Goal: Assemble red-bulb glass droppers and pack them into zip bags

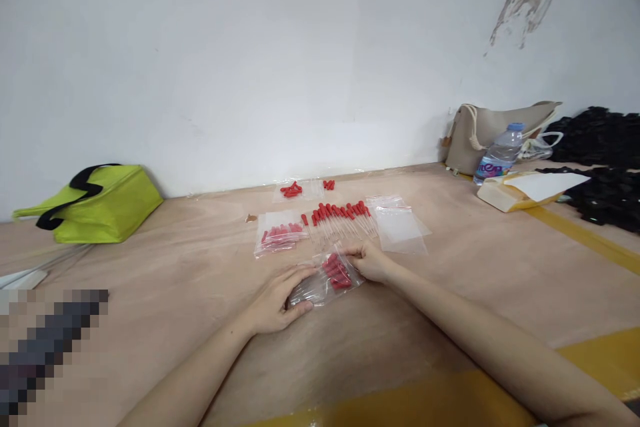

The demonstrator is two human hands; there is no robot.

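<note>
A clear plastic zip bag (320, 288) with several red-bulbed droppers (337, 272) inside lies slanted on the table before me. My left hand (281, 301) holds its left end, fingers along the far side and thumb at the near edge. At the bag's right end, my right hand (369, 261) pinches the corner near the seal, fingers curled. Just beyond, loose droppers with red bulbs (340, 212) and thin clear stems lie in a row. Left of them is a stack of filled zip bags (281, 237); flat zip bags (399, 225) lie to their right.
Near the wall, more red pieces (291, 190) lie on a clear bag. A lime-green bag (107, 207) stands at left. At right are a beige bag (467, 140), water bottle (500, 155), open carton (525, 190) and black pile (607, 193). The lower left corner is pixelated.
</note>
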